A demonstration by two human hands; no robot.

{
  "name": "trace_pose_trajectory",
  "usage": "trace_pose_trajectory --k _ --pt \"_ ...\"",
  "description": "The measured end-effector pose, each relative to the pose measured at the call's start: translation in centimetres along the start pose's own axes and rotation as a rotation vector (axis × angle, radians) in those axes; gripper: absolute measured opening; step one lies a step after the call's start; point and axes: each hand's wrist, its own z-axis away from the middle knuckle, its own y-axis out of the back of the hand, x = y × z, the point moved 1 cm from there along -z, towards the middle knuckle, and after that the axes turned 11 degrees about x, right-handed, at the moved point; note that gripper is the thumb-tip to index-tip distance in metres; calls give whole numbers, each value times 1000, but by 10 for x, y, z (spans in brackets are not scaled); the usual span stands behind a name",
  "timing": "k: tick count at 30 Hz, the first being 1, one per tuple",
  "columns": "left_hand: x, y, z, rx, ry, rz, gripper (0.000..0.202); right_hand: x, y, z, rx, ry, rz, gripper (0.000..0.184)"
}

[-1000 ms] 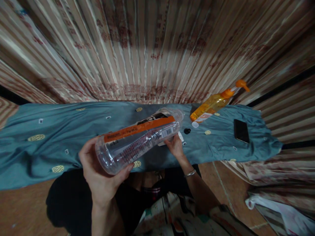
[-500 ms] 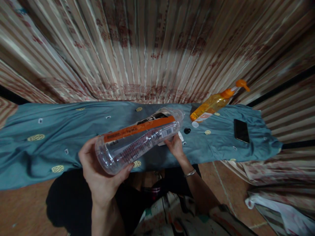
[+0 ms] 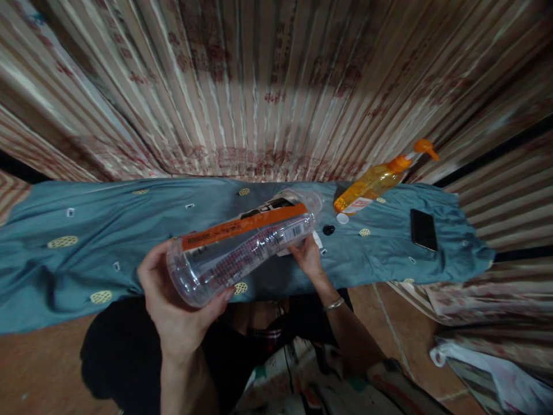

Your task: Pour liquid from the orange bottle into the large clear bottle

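Note:
A large clear plastic bottle [image 3: 254, 230] with an orange band and a printed label lies tilted across my view, its base toward the lower left. My left hand [image 3: 181, 305] is wrapped round the base, thumb on the near side. Beneath the other end, my right hand [image 3: 307, 256] grips the bottle from below; its fingers are partly hidden behind the plastic. A white piece [image 3: 318, 241] shows beside the right hand, too covered to name. Just beyond lie a small black cap [image 3: 329, 230] and a round white cap [image 3: 343, 219].
A pump bottle [image 3: 371, 183] of yellow-orange liquid stands behind the caps, its orange pump up. Farther right lies a black phone [image 3: 423, 230]. The teal patterned cloth [image 3: 121, 213] covers the narrow table, with a pleated curtain [image 3: 259, 86] behind it.

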Motion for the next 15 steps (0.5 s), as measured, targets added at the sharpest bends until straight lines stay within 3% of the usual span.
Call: trace_pose_trajectory --k 5,15 --pt "0 1 1 -25 -51 40 94 -1 1 1 -7 -4 -7 48" --pt "4 2 2 -54 3 23 93 -1 1 0 -7 -13 17 51"
